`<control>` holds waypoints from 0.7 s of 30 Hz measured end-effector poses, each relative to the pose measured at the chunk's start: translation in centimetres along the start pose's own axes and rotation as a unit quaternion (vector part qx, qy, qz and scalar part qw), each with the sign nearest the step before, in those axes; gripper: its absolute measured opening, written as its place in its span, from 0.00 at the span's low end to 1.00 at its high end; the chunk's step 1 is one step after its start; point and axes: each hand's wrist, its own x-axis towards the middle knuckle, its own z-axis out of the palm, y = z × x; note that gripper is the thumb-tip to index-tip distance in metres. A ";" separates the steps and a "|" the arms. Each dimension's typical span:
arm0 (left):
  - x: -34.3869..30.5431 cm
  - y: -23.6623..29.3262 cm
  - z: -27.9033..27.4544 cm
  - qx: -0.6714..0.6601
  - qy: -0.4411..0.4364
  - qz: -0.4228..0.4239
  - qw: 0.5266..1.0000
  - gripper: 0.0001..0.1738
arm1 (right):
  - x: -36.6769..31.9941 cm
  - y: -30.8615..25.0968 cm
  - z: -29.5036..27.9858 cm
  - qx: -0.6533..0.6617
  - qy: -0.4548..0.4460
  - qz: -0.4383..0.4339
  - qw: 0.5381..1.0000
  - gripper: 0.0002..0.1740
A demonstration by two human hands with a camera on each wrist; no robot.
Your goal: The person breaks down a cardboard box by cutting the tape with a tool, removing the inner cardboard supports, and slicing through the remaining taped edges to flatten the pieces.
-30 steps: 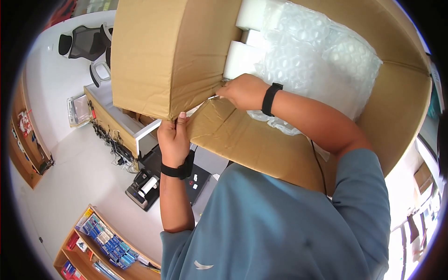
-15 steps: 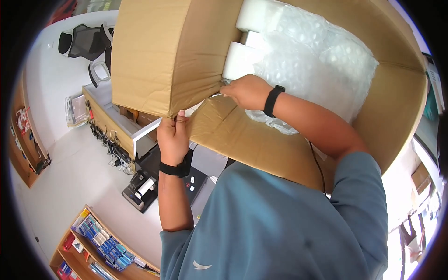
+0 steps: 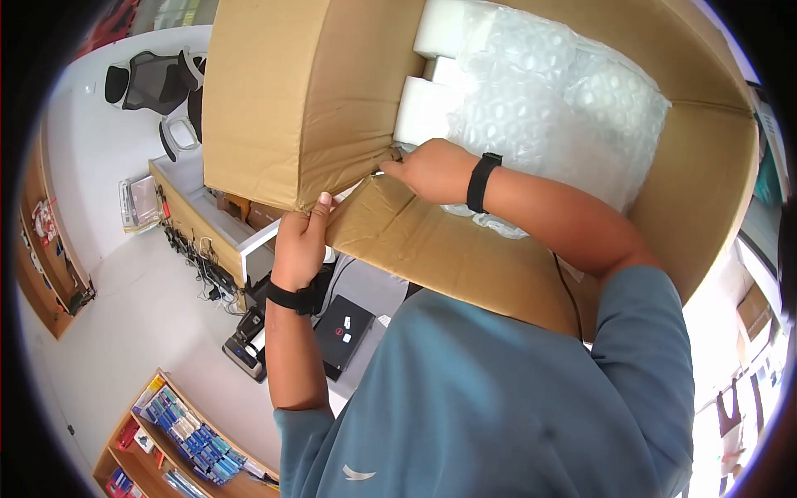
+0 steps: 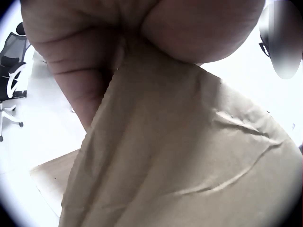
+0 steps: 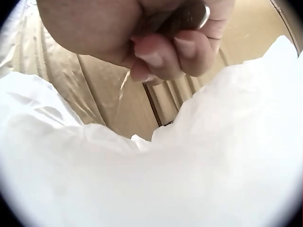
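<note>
A large brown cardboard box (image 3: 257,100) stands open in front of me. My left hand (image 3: 300,245) pinches the corner of a cardboard flap (image 4: 156,142), thumb uppermost in the head view. Inside the box, my right hand (image 3: 436,170) is at the fold between the side flap and the front flap (image 3: 432,241). Its curled fingers (image 5: 161,59) hold a small dark thing (image 5: 187,21) with a shiny metal edge; most of it is hidden in the hand, and I cannot tell its kind. Bubble wrap (image 3: 540,108) covers white foam blocks (image 3: 423,112) in the box, just beyond the right hand.
Below the left arm lie a black laptop (image 3: 344,328) and a dark device (image 3: 245,349). A white-topped desk (image 3: 199,212) with hanging cables stands left of the box. An office chair (image 3: 158,83) is farther back, and a bookshelf (image 3: 187,432) stands at lower left.
My left hand has shifted slightly left with its wrist and forearm, uncovering more of the laptop. The right hand stays at the fold, its fingertips moved slightly left and down.
</note>
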 end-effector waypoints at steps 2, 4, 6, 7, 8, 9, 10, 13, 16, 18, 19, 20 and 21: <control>0.3 0.2 0.2 0.052 0.011 0.123 0.991 0.21 | 0.0 -0.1 -0.7 -0.001 -0.016 0.008 1.000 0.13; -0.1 1.3 0.1 0.072 0.008 0.091 0.993 0.21 | -0.2 0.1 -0.8 0.000 0.012 -0.017 1.000 0.14; -0.1 1.5 0.2 0.090 0.007 0.060 0.994 0.20 | 0.4 -0.3 -0.3 0.000 0.020 -0.024 1.000 0.14; 0.0 1.2 0.2 0.085 0.016 0.086 0.993 0.20 | 0.7 -0.5 0.0 0.002 0.031 -0.030 0.999 0.14; 0.0 1.2 0.3 0.079 0.025 0.113 0.990 0.20 | 1.1 -0.8 0.2 0.001 0.030 -0.029 0.999 0.14; 0.0 1.3 0.3 0.078 0.025 0.113 0.990 0.20 | 1.4 -1.3 0.2 0.006 0.033 -0.022 0.999 0.13; -0.1 1.4 0.3 0.083 0.021 0.107 0.991 0.19 | 1.5 -1.7 0.1 0.011 0.036 -0.015 0.999 0.12; -0.2 1.4 0.1 0.107 0.011 0.085 0.991 0.19 | 0.7 -1.7 -0.9 0.011 0.020 -0.006 1.000 0.10; 0.0 1.1 0.2 0.120 0.021 0.112 0.986 0.18 | 0.6 -2.1 -0.7 0.033 0.013 0.024 0.999 0.09; 0.0 1.0 0.5 0.112 0.034 0.149 0.982 0.18 | 1.2 -2.8 -0.5 0.039 0.019 0.032 0.999 0.09; 0.0 1.1 0.5 0.117 0.035 0.141 0.983 0.18 | 1.6 -3.2 -0.6 0.043 0.028 0.035 0.998 0.09; 0.0 1.1 0.4 0.121 0.037 0.132 0.983 0.18 | 1.6 -3.5 -0.9 0.044 0.022 0.042 0.998 0.09; 0.0 1.1 0.3 0.121 0.039 0.131 0.983 0.18 | 1.6 -3.4 -1.0 0.044 0.022 0.039 0.998 0.09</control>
